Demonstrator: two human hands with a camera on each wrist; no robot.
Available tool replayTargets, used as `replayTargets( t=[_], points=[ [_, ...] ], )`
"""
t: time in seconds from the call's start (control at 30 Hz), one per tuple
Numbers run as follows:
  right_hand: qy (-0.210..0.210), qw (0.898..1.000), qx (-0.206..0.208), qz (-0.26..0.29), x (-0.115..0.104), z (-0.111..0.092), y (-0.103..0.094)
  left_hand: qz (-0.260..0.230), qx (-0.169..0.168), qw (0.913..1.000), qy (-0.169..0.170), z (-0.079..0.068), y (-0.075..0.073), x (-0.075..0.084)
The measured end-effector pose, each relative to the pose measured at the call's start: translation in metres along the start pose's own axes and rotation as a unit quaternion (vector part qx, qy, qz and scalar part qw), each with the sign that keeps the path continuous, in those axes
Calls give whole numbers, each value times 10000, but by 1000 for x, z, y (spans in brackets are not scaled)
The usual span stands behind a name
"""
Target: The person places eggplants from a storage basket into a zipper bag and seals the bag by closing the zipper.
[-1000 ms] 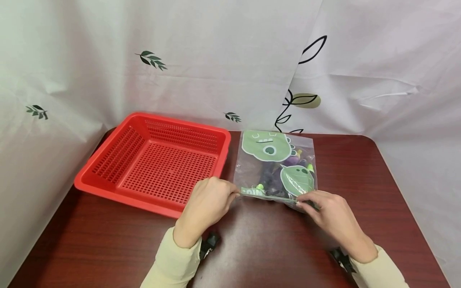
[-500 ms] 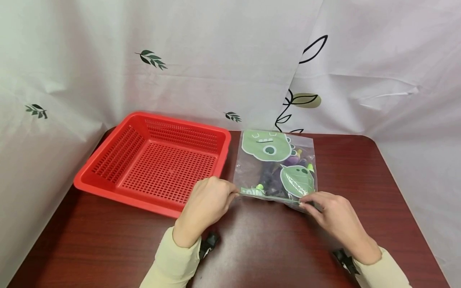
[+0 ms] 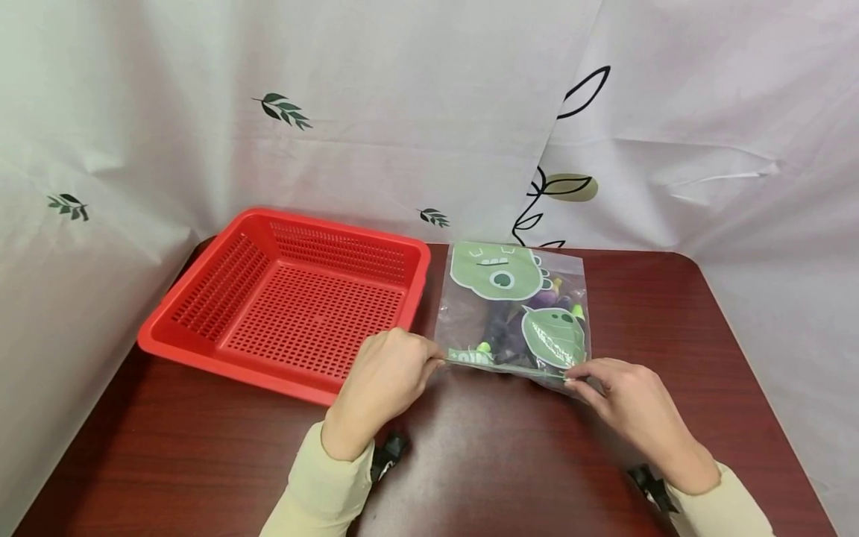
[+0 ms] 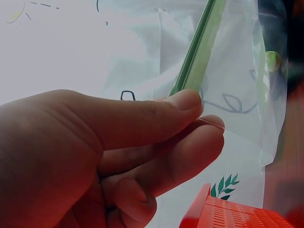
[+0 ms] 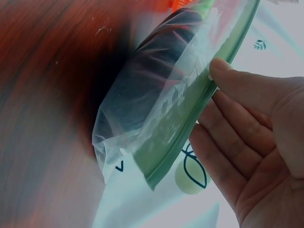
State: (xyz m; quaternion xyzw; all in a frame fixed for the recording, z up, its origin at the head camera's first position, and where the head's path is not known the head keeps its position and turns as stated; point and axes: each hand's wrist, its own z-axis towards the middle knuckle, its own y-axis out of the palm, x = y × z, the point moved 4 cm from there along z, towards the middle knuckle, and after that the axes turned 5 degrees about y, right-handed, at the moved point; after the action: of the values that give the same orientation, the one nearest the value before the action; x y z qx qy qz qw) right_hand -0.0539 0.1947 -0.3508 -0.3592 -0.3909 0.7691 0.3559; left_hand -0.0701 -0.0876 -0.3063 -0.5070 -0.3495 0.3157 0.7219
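A clear zip-lock bag (image 3: 463, 321) with green cartoon prints lies near the table's back edge, its zip edge facing me. Through the plastic I see several dark purple toy-like pieces (image 3: 513, 335) with lime-green and yellow ends; prints partly cover them. My left hand (image 3: 389, 380) pinches the left end of the zip edge; the left wrist view shows thumb and finger on the green zip strip (image 4: 202, 52). Farther right, my right hand (image 3: 634, 403) pinches the same strip near its right end. In the right wrist view the thumb presses a small whitish spot (image 5: 211, 77) on it.
A red perforated plastic basket (image 3: 221, 358) stands left of the bag, close to my left hand. Both rest on a dark reddish wooden table (image 3: 470, 477). A white leaf-patterned cloth (image 3: 376, 112) hangs behind and at the sides.
My right hand has slid a little to the right along the zip strip towards the bag's right corner. The left hand and basket have stayed in place.
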Motion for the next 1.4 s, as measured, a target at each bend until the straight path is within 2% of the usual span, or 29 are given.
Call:
replayTargets(
  t=[1.4],
  points=[
    [304, 9986, -217, -375, 19, -15, -16, 120, -67, 9999, 11, 0, 2, -3]
  ],
)
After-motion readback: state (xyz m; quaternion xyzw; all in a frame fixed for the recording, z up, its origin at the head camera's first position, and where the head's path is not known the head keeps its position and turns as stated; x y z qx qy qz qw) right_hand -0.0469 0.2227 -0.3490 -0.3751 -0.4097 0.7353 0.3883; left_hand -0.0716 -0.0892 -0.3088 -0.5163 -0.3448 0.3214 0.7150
